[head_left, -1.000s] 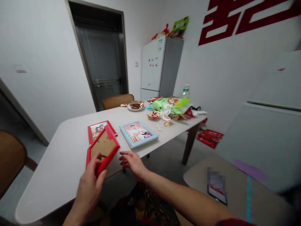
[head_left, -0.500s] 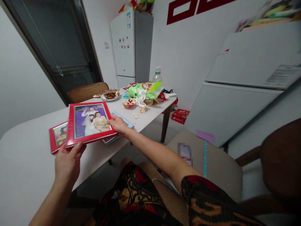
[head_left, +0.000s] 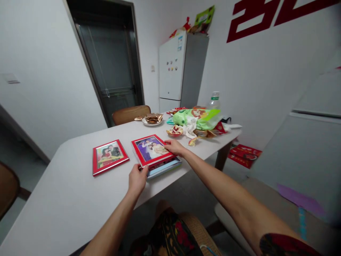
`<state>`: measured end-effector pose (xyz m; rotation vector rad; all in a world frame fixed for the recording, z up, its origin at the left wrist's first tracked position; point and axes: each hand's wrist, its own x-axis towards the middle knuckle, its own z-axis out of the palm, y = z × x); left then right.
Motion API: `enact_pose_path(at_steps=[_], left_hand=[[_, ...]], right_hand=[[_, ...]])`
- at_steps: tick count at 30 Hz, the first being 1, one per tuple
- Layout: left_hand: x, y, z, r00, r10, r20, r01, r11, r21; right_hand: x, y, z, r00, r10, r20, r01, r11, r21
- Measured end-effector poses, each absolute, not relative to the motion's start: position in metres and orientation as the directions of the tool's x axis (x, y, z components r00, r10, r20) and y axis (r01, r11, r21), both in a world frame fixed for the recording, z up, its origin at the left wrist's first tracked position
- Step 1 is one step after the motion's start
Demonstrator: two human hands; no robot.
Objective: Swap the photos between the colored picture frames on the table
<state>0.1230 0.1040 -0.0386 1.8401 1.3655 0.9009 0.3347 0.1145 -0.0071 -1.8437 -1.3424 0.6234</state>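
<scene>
Our left hand (head_left: pixel 137 179), nearly closed, pinched the near-left corner of the red-rimmed photo frame (head_left: pixel 151 149); our right hand (head_left: pixel 174 147), curled, held its right edge, the frame between them, over the blue frame (head_left: pixel 165 168), pomegranate (head_left: pixel 174 131) beyond

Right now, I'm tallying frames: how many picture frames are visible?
3: a red rectangular frame alone at left; another red frame between left hand and right hand; a blue frame beneath it. More may hide underneath.

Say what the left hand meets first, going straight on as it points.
The left hand touches the red frame above the blue frame, so probably that; how close the blue edge sits is unclear.
</scene>
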Motion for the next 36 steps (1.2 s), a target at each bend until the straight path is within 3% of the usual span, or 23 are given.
enact_pose_path(at_steps=[6, 10, 13, 15, 18, 19, 22, 25, 32, 36], left_hand=[[0.109, 0.092, -0.037, 0.283, 0.952, 0.12, 0.552, -0.264, 0.791], [0.098, 0.078, -0.035, 0.412, 0.902, 0.125, 0.593, -0.37, 0.715], [0.085, 0.083, -0.033, 0.486, 0.861, 0.15, 0.616, -0.459, 0.64], [0.072, 0.101, -0.032, 0.46, 0.862, 0.215, 0.679, -0.497, 0.54], [0.046, 0.139, -0.028, 0.354, 0.882, 0.31, 0.853, -0.441, 0.28], [0.037, 0.151, -0.027, 0.332, 0.892, 0.305, 0.873, -0.414, 0.258], [0.015, 0.172, -0.026, 0.327, 0.908, 0.263, 0.892, -0.388, 0.231], [0.003, 0.16, -0.027, 0.348, 0.907, 0.239, 0.896, -0.396, 0.199], [-0.021, 0.057, -0.031, 0.365, 0.909, 0.204, 0.905, -0.397, 0.15], [-0.015, 0.02, -0.046, 0.459, 0.865, 0.203, 0.855, -0.492, 0.164]], right_hand=[[0.325, 0.119, -0.013, 0.28, 0.955, 0.098, 0.635, -0.107, -0.765], [0.329, 0.115, -0.022, 0.286, 0.955, 0.076, 0.567, -0.105, -0.817], [0.335, 0.108, -0.026, 0.295, 0.95, 0.101, 0.621, -0.111, -0.776], [0.333, 0.101, -0.026, 0.325, 0.928, 0.185, 0.696, -0.102, -0.71], [0.311, 0.089, -0.021, 0.332, 0.826, 0.456, 0.799, 0.01, -0.601], [0.299, 0.084, -0.019, 0.294, 0.785, 0.545, 0.822, 0.084, -0.563], [0.252, 0.071, -0.016, 0.063, 0.712, 0.7, 0.819, 0.363, -0.443], [0.211, 0.062, -0.02, -0.117, 0.685, 0.719, 0.765, 0.524, -0.375], [0.188, 0.045, -0.041, -0.181, 0.719, 0.671, 0.764, 0.532, -0.364], [0.179, 0.032, -0.045, -0.16, 0.703, 0.693, 0.757, 0.538, -0.371]])
